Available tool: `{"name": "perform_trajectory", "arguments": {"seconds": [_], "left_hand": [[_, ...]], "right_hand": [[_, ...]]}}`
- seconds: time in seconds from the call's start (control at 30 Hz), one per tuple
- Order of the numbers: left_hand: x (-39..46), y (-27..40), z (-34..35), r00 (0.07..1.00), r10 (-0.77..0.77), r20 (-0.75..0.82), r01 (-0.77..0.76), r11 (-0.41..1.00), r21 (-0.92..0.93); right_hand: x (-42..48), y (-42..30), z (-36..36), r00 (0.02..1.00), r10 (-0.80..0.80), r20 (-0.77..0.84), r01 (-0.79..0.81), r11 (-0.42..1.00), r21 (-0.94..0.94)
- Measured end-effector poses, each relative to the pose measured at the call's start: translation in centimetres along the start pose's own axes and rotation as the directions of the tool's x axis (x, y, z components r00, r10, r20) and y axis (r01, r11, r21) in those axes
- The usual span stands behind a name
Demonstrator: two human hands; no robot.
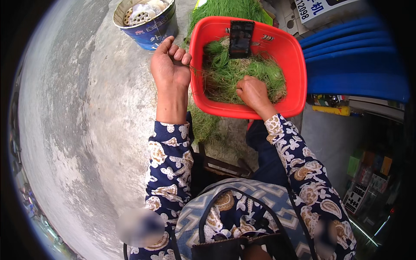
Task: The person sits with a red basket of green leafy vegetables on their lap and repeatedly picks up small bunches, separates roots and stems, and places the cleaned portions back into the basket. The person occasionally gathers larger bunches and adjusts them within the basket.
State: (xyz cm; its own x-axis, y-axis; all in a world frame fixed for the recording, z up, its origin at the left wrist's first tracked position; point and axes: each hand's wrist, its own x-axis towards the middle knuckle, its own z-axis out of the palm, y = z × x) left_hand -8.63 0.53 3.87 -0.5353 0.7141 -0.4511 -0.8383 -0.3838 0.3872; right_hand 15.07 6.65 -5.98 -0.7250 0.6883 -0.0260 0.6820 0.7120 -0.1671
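Observation:
My left hand (171, 70) is raised palm-up just outside the left rim of a red plastic basin (299, 74). Its fingers are curled, and a few thin green strands trail from them towards the basin. Inside the basin lies a tangled heap of thin, grass-like green stalks (224, 83), some of them yellowed. A neater green bundle (221, 58) rests at the back left of the heap. My right hand (255, 92) is curled, knuckles up, over the heap's front right; its fingertips are hidden. Against the basin's far inner wall leans a smartphone (241, 39) with its screen lit.
A blue printed bucket (148, 31) holding plastic bags stands at the back left. More green stalks (227, 13) are piled behind the basin. Loose stalks (204, 125) litter the concrete floor (120, 97) below it. Blue sheeting (354, 65) lies to the right, beside a yellow container (331, 110).

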Motion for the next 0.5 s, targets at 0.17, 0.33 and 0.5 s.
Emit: {"name": "perform_trajectory", "arguments": {"seconds": [0.17, 0.33, 0.5], "left_hand": [[-0.3, -0.1, -0.1, 0.999, -0.003, 0.035, 0.000, 0.996, 0.090], [-1.7, -3.0, 0.0, 0.995, -0.092, 0.041, 0.081, 0.975, 0.207], [-5.0, -8.0, 0.0, 0.969, -0.248, -0.017, 0.231, 0.871, 0.433]], "right_hand": [[-0.1, 1.6, 2.3, 0.999, 0.007, -0.044, -0.013, 0.992, -0.125], [0.3, 1.4, -4.4, 0.948, 0.317, 0.033, -0.261, 0.712, 0.652], [-0.9, -0.7, -9.4, 0.895, 0.444, 0.049, -0.201, 0.301, 0.932]]}}
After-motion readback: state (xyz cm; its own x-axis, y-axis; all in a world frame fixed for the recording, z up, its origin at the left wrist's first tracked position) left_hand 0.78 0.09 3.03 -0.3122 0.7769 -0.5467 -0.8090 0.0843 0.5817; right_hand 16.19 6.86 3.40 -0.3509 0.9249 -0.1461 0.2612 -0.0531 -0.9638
